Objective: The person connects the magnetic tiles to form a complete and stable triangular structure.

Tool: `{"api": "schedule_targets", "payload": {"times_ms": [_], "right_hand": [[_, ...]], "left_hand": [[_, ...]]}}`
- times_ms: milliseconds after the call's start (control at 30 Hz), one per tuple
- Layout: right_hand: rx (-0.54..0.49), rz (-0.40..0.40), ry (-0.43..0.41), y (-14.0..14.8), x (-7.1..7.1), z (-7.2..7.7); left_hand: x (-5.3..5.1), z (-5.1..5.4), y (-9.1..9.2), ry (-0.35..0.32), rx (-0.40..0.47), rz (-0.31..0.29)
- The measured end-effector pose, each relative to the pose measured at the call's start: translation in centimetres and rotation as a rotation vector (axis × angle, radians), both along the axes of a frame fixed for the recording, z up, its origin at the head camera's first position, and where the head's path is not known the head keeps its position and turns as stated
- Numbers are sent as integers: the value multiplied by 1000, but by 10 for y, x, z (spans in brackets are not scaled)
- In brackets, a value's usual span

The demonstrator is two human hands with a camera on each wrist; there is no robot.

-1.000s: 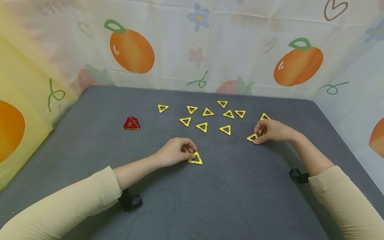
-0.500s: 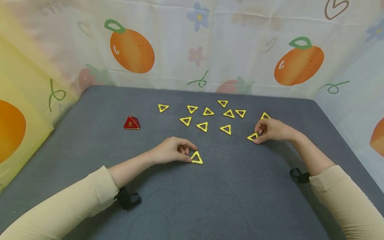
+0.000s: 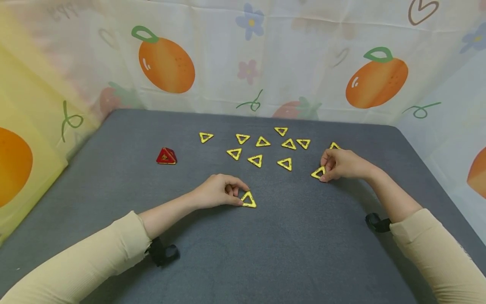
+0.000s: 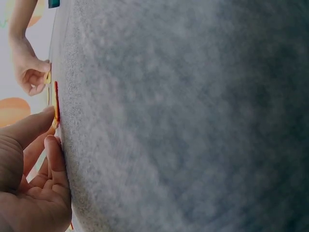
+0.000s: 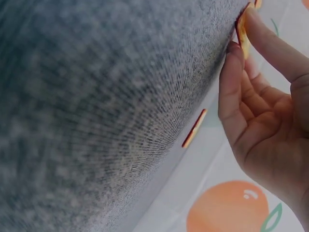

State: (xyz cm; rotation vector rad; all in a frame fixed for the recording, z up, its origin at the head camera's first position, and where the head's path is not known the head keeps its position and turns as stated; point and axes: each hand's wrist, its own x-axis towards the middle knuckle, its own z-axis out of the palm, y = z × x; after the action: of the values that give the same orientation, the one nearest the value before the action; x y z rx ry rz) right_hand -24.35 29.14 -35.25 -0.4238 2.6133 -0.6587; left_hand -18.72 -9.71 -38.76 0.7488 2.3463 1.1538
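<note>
In the head view my left hand [image 3: 218, 192] pinches a yellow triangular magnetic tile [image 3: 250, 205] at its left side, index finger at the top corner and thumb at the lower left. The tile lies on or very near the grey table; the left wrist view shows its thin red-edged side [image 4: 57, 104]. My right hand [image 3: 343, 164] holds another yellow triangular tile [image 3: 314, 174] by its right side, with thumb and fingers. In the right wrist view that tile [image 5: 241, 31] stands edge-on at the fingertips, near the table surface.
Several yellow triangular tiles lie scattered at the back, among them one [image 3: 285, 168] at mid-right. One tile [image 3: 334, 146] is partly hidden behind my right hand. A red pyramid [image 3: 165, 157] of tiles stands at left on the grey table [image 3: 265, 253]. A fruit-print curtain [image 3: 303, 42] hangs behind.
My left fingers have shifted from the tile's opening to its left corners; that tile has barely moved. The right hand and its tile stay nearly in place.
</note>
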Motion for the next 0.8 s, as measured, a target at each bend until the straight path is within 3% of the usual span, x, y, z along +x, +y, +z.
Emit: {"api": "schedule_targets", "payload": {"times_ms": [467,800], "right_hand": [[-208,76,-119,-21,4,6],[-241,71,-98,-65,15,11]], "left_hand": [[-3,-3,-1,18,-33,-33],[-3,-2,1,22,-39,-24]]}}
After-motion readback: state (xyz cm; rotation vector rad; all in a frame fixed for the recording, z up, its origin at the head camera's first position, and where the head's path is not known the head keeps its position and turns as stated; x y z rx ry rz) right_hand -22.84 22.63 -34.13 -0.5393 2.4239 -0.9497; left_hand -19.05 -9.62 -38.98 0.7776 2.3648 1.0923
